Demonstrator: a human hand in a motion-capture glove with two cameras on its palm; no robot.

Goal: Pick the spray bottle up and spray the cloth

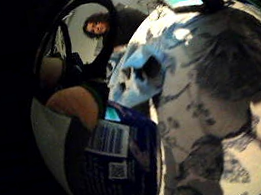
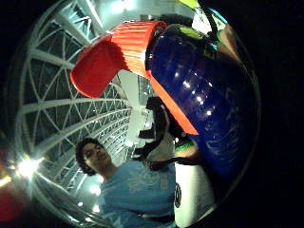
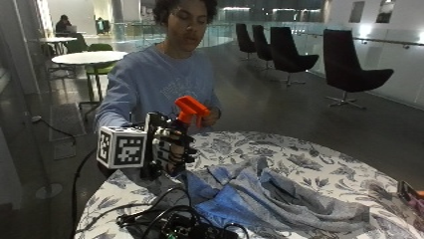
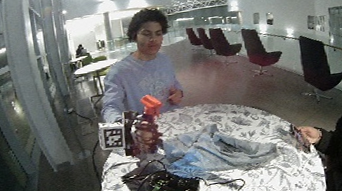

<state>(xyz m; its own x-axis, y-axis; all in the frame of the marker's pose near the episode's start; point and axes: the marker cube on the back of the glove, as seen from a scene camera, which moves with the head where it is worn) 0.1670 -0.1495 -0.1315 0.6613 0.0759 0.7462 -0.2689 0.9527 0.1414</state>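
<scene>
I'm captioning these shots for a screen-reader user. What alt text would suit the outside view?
A seated person's gloved right hand holds a spray bottle with an orange spray head upright above the near edge of a round table with a floral tablecloth. A crumpled blue-grey cloth lies on the table beside the hand, not touching the bottle.

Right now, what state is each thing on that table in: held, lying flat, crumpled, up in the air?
Spray bottle: lifted off the table, upright, gripped, orange head on top.
Gloved right hand: fingers curled round the bottle.
Cloth: crumpled, lying on the table.
Table: covered with a floral tablecloth.
</scene>
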